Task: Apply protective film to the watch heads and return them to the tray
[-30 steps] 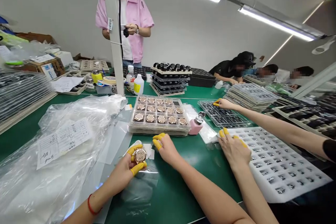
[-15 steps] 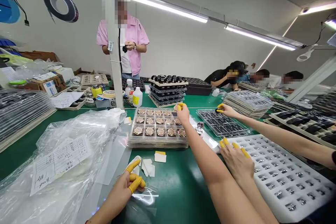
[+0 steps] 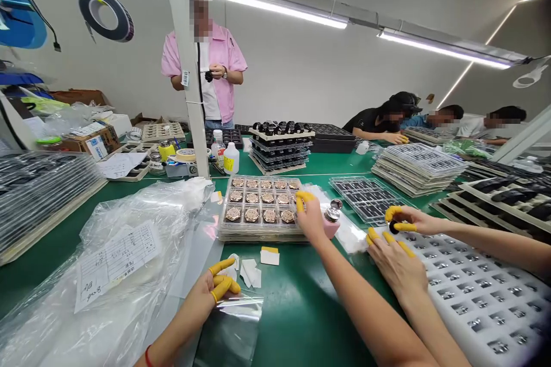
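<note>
Rose-gold watch cases (image 3: 270, 215) sit in rows in a clear tray (image 3: 262, 234), the top of a stack at the centre of the frame on the green surface (image 3: 293, 304). The right hand (image 3: 312, 218), yellow covers on its fingertips, reaches from the lower right to the tray's right edge, its fingers bent over the cases there; whether its grip is closed on one I cannot tell. At lower centre-left the left hand (image 3: 204, 295), above a red wristband (image 3: 148, 356), has its covered fingers curled; I cannot tell whether that grip holds anything. White crumpled material (image 3: 235, 262) shows by its fingertips, with clear plastic film (image 3: 230, 330) just below them. Pale scraps (image 3: 250, 274) and a yellow-and-white pad (image 3: 270, 256) lie between this hand and the tray. A pink bottle (image 3: 330, 229) with a metal top stands beside the right hand. At the right of the frame, a co-worker's one hand (image 3: 398, 264) rests by a white slotted tray (image 3: 462, 327), while the other (image 3: 411, 219) pinches a small dark piece (image 3: 392, 227). A clear bag (image 3: 133, 332) bearing a written sheet (image 3: 118, 264) covers the lower left.
</note>
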`<state>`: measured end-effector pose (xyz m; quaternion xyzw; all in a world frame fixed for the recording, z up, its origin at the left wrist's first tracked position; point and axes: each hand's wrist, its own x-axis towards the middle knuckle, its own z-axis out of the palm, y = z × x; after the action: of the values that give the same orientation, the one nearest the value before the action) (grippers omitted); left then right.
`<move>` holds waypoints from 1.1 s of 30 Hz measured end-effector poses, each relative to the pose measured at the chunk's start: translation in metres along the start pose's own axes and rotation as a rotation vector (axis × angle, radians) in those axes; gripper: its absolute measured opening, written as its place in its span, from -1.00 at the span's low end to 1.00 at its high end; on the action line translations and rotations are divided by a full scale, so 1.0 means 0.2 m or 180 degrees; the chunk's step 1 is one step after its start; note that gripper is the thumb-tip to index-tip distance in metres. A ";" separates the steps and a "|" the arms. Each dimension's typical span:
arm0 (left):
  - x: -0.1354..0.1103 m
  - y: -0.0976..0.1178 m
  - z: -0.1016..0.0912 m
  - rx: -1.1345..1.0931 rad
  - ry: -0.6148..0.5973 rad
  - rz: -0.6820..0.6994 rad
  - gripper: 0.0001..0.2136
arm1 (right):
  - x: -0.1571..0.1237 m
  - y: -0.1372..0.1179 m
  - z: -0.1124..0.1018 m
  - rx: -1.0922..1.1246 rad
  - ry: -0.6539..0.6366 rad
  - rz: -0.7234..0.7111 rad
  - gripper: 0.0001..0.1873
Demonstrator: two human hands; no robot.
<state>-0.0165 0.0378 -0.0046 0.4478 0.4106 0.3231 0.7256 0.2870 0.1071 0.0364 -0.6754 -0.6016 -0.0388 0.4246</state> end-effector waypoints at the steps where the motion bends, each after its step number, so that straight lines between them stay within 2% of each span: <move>1: -0.01 0.02 -0.01 -0.0072 0.0074 -0.0019 -0.31 | -0.11 -0.02 -0.02 0.0018 0.0070 -0.0430 -0.68; 2: -0.01 0.04 -0.02 -0.0160 0.0191 -0.0039 -0.37 | -0.21 -0.03 -0.03 -0.0054 0.0102 -0.0730 -0.69; 4: -0.02 0.07 -0.03 -0.0385 0.0478 -0.0091 -0.51 | -0.35 0.01 -0.04 -0.0148 0.0312 -0.0850 -0.68; 7: -0.01 0.12 -0.03 -0.0711 0.0787 -0.0134 -0.75 | -0.41 0.14 0.00 -0.0183 0.0512 -0.0249 -0.54; 9: 0.02 0.17 -0.01 -0.0826 0.0782 -0.0149 -0.83 | -0.41 0.23 0.05 -0.0038 0.0487 0.0081 -0.43; 13: 0.12 0.30 0.07 -0.1061 0.0588 -0.0360 -0.77 | -0.41 0.31 0.12 0.0389 0.0567 0.0347 -0.37; 17: 0.18 0.39 0.15 -0.1296 0.0607 -0.0508 -0.66 | -0.43 0.35 0.14 0.0573 0.0609 0.0261 -0.38; 21: 0.19 0.46 0.16 -0.1178 0.0566 -0.0397 -0.65 | -0.42 0.38 0.13 0.0660 0.0623 0.0179 -0.40; 25: 0.22 0.53 0.16 -0.0944 0.0486 -0.0236 -0.68 | -0.42 0.35 0.10 0.0813 0.0549 0.0225 -0.40; 29: 0.31 0.50 0.21 -0.0827 0.0311 -0.0468 -0.59 | -0.42 0.32 0.07 0.0844 0.0411 0.0379 -0.30; 33: 0.44 0.39 0.35 -0.1151 0.0034 -0.0680 -0.52 | -0.41 0.31 0.06 0.0917 0.0423 0.0491 -0.24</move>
<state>0.0768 0.1144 0.0582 0.2625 0.3949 0.3152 0.8220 0.3116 0.0553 -0.0499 -0.6477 -0.5179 0.0359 0.5576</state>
